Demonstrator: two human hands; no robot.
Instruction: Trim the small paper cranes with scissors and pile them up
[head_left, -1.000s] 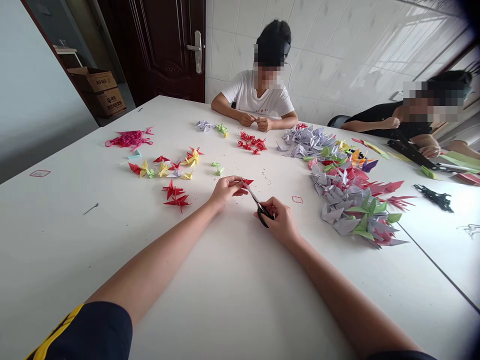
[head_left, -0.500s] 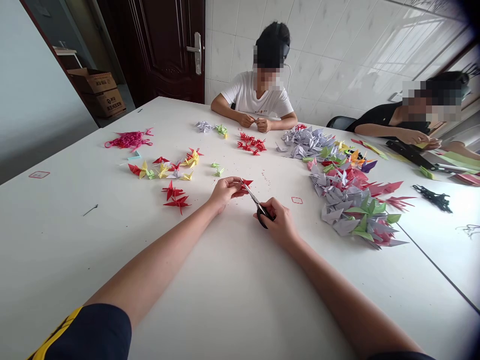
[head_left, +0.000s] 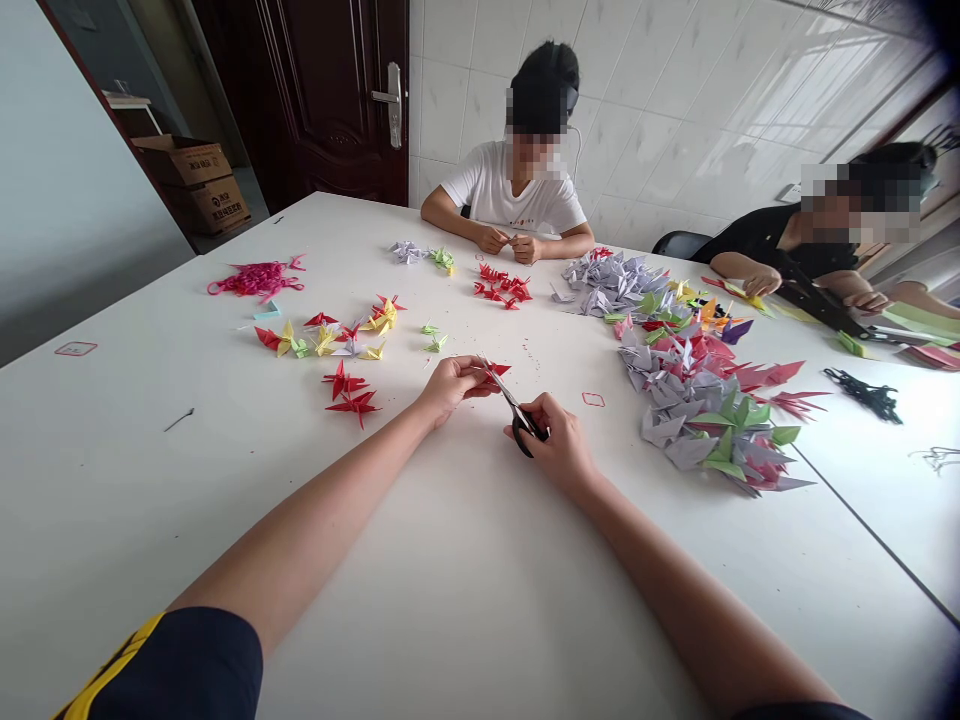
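Note:
Between the fingertips of my left hand is a red paper crane, its pointed end sticking out to the right. My right hand grips a pair of scissors by the black handles. Their metal blades lie at the red paper; I cannot tell whether they touch it. Two red cranes lie to the left of my left hand. Just beyond it sit small green cranes. Tiny paper scraps are scattered on the table past my hands.
A large heap of grey, red and green cranes covers the right side of the white table. Pink cord and mixed cranes lie left. Black cords lie far right. Two people sit across the table.
The scissor blades and the red crane have shifted very slightly. The person at the right has moved both hands apart, one now on a yellow paper piece.

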